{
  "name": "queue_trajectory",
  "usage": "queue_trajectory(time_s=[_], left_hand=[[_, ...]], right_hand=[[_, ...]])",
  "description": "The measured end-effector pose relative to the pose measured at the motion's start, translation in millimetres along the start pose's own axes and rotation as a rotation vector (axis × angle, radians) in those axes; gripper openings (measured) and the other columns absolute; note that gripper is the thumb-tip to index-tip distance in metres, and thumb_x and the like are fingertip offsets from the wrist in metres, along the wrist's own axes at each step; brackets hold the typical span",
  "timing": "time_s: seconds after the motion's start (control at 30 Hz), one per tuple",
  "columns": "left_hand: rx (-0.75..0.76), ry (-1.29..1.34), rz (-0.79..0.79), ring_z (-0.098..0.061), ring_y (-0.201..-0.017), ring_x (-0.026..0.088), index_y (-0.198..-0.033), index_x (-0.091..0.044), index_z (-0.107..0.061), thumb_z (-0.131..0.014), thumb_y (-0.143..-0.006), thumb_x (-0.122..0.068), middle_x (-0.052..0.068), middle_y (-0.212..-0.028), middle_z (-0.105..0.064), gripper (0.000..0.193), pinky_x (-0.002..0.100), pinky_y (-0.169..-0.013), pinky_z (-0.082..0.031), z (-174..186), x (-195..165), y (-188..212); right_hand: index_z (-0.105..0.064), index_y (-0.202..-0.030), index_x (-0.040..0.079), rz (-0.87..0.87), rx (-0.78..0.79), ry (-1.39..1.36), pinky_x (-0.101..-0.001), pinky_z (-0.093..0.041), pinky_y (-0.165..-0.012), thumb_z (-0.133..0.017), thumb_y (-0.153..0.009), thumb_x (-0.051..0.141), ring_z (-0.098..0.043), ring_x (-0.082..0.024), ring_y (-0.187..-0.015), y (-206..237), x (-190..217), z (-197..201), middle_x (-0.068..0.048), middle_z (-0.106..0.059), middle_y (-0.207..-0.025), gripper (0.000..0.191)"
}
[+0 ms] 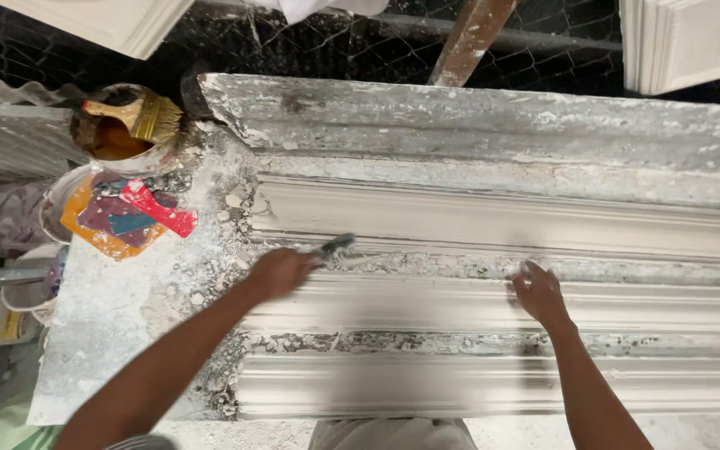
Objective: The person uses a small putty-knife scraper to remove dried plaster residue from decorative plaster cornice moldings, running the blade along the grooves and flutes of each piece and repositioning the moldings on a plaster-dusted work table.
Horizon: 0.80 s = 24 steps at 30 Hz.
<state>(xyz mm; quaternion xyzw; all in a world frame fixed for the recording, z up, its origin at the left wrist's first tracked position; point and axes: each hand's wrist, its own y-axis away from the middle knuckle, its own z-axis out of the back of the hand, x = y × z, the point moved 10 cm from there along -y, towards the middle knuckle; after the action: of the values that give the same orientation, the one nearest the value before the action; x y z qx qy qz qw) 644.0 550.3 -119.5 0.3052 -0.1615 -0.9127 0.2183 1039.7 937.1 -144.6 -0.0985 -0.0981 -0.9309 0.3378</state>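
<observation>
My left hand (pixel 279 272) is closed around a small dark scraping tool (pixel 335 247) whose tip rests on the crusty plaster ridge between two long grey moulding channels (pixel 493 221). My right hand (pixel 537 292) lies further right on the same mould, fingers bent and touching the ridge, holding nothing that I can see. The mould (pixel 477 117) is long, grey and caked with dried white plaster, and runs off the right edge of the view.
At the upper left a tin of orange-brown liquid (pixel 114 137) holds a wide bristle brush (pixel 139 117). Below it a bowl (pixel 60 196) contains coloured plastic scrapers (pixel 160 212). White cast panels (pixel 693 42) hang above. Wire mesh lies behind.
</observation>
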Motion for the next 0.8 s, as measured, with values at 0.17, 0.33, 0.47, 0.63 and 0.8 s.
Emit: queue_trajectory(time_s=[0.17,0.33,0.47,0.63,0.8], left_hand=[[-0.13,-0.075,-0.14,-0.066,-0.075,0.026,-0.121,-0.018,-0.073,-0.056,-0.099,-0.027,0.012,-0.086,-0.07,0.029,0.045,-0.068,-0.058,2,-14,-4],[-0.025,-0.012,-0.169,-0.068,-0.061,0.017,-0.125,-0.017,-0.067,-0.055,-0.09,-0.028,0.008,-0.08,-0.071,0.038,0.04,-0.061,-0.061,19,8,4],[0.044,-0.279,-0.197,-0.065,-0.062,0.025,-0.116,-0.012,-0.067,-0.039,-0.113,-0.026,0.011,-0.078,-0.068,0.032,0.042,-0.052,-0.06,-62,-76,-67],[-0.219,-0.308,-0.345,-0.068,-0.065,0.029,-0.111,-0.018,-0.071,-0.051,-0.102,-0.033,0.014,-0.083,-0.071,0.027,0.044,-0.052,-0.057,-32,-66,-35],[0.043,-0.399,-0.055,-0.07,-0.057,0.022,-0.134,-0.026,-0.06,-0.051,-0.098,-0.029,0.012,-0.081,-0.069,0.037,0.041,-0.045,-0.057,10,3,6]], right_hand=[[-0.055,-0.144,0.009,-0.029,0.118,-0.038,-0.0466,-0.025,-0.128,-0.053,-0.102,0.04,-0.065,-0.028,-0.122,-5,18,-21,-0.015,-0.078,-0.111,0.052],[-0.057,-0.139,0.008,0.092,-0.089,-0.013,-0.0497,-0.026,-0.124,-0.056,-0.1,0.041,-0.061,-0.032,-0.125,3,37,4,-0.018,-0.067,-0.132,0.051],[-0.057,-0.14,0.007,0.092,-0.09,-0.02,-0.0523,-0.026,-0.123,-0.054,-0.101,0.035,-0.056,-0.033,-0.133,3,42,2,-0.018,-0.065,-0.136,0.049],[-0.056,-0.141,0.005,0.082,-0.017,-0.029,-0.0524,-0.022,-0.123,-0.055,-0.102,0.036,-0.052,-0.036,-0.134,10,24,-4,-0.022,-0.062,-0.138,0.05],[-0.059,-0.139,0.007,0.076,-0.149,-0.077,-0.0504,-0.025,-0.125,-0.056,-0.102,0.037,-0.05,-0.036,-0.137,43,-8,13,-0.021,-0.063,-0.138,0.048]])
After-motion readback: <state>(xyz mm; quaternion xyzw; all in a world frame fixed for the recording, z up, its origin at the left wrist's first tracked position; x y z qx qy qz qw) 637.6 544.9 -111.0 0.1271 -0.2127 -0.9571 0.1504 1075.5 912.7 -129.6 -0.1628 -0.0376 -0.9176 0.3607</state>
